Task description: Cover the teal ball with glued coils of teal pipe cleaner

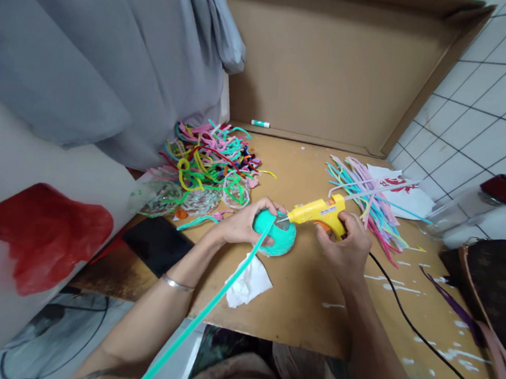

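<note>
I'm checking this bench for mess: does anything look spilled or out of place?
White streaks and spots mar the brown tabletop at right, like dried drips, though I can't tell of what. The crumpled white tissue near the front edge also looks stray.

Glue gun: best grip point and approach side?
Probably the handle, from the right: the yellow glue gun points its metal nozzle left at the teal ball, and the handle angles toward the person at the opposite end. The right hand holds it there. I'd avoid the nozzle, possibly hot.
</note>
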Demonstrator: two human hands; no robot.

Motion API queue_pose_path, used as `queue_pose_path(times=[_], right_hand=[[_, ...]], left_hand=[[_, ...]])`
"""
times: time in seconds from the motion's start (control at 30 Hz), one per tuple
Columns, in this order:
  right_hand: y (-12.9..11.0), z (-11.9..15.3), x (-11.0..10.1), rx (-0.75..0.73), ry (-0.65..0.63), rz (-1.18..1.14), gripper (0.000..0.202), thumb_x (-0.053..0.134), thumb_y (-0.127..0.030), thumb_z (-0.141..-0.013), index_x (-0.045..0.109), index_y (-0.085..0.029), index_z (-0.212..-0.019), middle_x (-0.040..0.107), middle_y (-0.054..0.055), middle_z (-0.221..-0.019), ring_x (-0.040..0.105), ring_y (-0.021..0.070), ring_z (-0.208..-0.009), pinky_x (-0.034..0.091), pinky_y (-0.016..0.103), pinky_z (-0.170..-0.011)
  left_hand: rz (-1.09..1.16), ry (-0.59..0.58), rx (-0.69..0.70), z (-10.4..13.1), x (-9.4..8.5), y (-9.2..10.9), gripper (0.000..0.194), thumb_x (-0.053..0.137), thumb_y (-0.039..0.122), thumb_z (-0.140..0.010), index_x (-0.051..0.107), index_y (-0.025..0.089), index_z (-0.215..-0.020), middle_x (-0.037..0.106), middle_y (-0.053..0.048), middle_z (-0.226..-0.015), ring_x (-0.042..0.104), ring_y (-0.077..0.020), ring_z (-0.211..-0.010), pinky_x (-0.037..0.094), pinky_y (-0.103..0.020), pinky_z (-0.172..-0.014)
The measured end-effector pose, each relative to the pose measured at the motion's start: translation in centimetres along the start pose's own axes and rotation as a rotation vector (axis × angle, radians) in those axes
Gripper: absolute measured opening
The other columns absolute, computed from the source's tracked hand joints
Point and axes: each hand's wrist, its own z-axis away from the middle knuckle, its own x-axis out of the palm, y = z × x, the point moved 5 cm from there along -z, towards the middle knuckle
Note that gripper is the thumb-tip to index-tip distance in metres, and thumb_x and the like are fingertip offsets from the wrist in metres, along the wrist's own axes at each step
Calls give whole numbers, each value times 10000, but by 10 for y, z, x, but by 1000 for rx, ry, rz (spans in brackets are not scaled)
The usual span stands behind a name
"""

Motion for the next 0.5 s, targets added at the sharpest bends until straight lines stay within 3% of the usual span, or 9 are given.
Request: queue_pose_path(times=[0.3,0.5], right_hand=[[5,0,7,106,-76,-9,208,640,-401,-741,592,-226,-842,662,43,-780,598,220,-730,494,355,-692],[33,2,12,274,-72,92,273,618,-443,-726,603,-199,-846,634,60,-802,570,228,-748,476,369,-720]], left_hand=[[-43,-14,33,-1,0,-1,578,877,336,-602,477,216,-1002,599,-121,-1296,580,-276,-1198,446,-398,-977],[-51,-11,-18,0,0,-1,584,873,340,-610,468,214,-1012,568,-139,-1335,561,-292,-1237,463,-402,-964]])
